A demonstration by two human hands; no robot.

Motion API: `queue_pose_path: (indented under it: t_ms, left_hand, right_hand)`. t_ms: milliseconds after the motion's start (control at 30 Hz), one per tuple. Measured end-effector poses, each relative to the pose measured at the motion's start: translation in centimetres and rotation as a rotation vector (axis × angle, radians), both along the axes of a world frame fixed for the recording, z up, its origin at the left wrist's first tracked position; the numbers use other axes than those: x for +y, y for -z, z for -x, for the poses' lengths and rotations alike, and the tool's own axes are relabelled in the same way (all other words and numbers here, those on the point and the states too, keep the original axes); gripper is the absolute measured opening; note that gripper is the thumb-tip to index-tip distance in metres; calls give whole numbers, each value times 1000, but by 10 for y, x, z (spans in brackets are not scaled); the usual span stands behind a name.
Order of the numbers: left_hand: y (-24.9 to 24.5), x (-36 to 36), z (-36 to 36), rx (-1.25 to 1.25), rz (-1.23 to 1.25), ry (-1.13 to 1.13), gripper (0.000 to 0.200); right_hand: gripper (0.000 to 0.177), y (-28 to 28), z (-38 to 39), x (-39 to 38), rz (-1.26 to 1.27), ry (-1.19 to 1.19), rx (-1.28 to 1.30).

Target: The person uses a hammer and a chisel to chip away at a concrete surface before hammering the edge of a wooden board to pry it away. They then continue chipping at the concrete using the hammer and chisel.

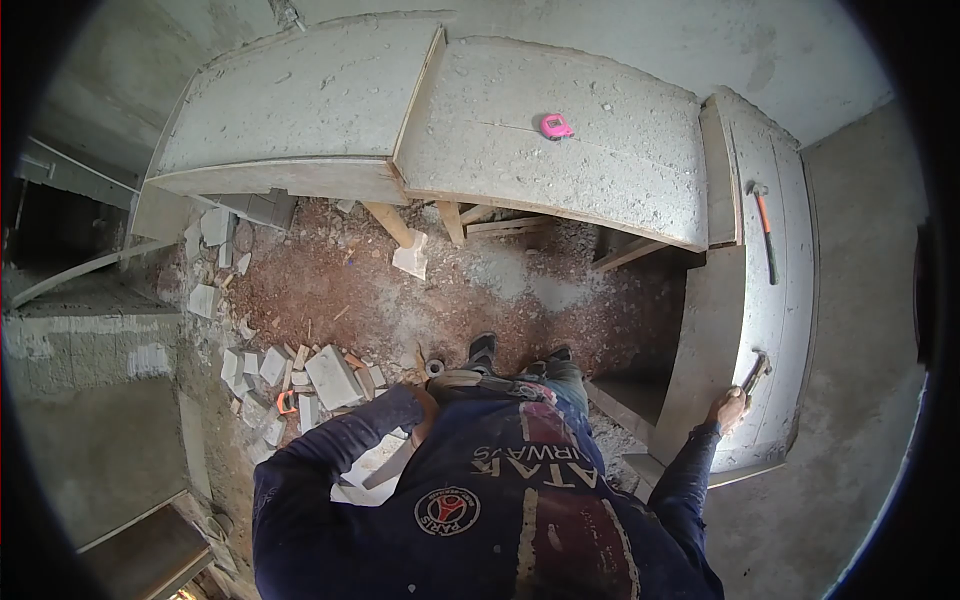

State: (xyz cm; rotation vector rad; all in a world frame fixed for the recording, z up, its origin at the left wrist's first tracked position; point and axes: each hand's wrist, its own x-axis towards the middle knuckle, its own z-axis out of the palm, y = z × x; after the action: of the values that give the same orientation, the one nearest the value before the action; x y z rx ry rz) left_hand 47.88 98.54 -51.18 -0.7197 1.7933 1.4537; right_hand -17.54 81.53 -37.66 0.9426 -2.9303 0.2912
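Note:
My right hand [729,410] is closed round the handle of a hammer [758,372], whose head points up and to the right over the right-hand slab [765,330]. Farther up that slab lies a second hammer [764,230] with an orange and black handle. My left hand [425,412] is at my waist, partly hidden by the sleeve and shirt, and its fingers cannot be made out. On the middle slab [560,170] rests a pink tape measure [555,127].
A raised slab [290,100] stands at the upper left, with wooden props [451,222] under the slabs. Broken blocks [333,378] and an orange tool [287,402] lie on the rubble-strewn floor at the left. A roll of tape [434,368] is near my feet.

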Motion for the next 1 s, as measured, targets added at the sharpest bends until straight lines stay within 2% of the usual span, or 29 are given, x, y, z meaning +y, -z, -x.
queue_pose_path:
  t_ms: [233,300,333,400,500,567,633,733,833,900,1000]
  left_hand:
    - [86,40,-8,407,15,44,66]
    - [107,46,-11,538,32,58,67]
    - [89,38,-9,537,32,56,67]
    - [51,18,-2,230,37,122,63]
    - [25,9,2,110,56,86,62]
    - [-25,-14,11,44,41,97,61]
    - [-48,-25,14,-48,12,97,60]
    - [-42,-21,14,-68,15,75,60]
    - [-29,-14,12,-56,21,59,60]
    - [-18,-9,10,-42,16,50,60]
    - [1,-2,10,-11,11,43,60]
  right_hand:
    - [33,13,15,-1,-3,5,-22]
    - [35,8,4,0,-3,28,52]
    - [35,4,-1,0,-3,26,51]
    - [36,-1,-7,-1,-48,10,74]
    - [36,3,-2,-2,-30,43,57]
    - [37,-6,-9,-4,-27,50,26]
    - [37,-7,-9,-4,-24,58,-7]
    - [38,-7,-10,-4,31,45,-46]
    - [35,-6,-13,-4,22,81,42]
    - [34,2,-1,1,30,-87,84]
    - [32,-8,-13,-2,0,-37,64]
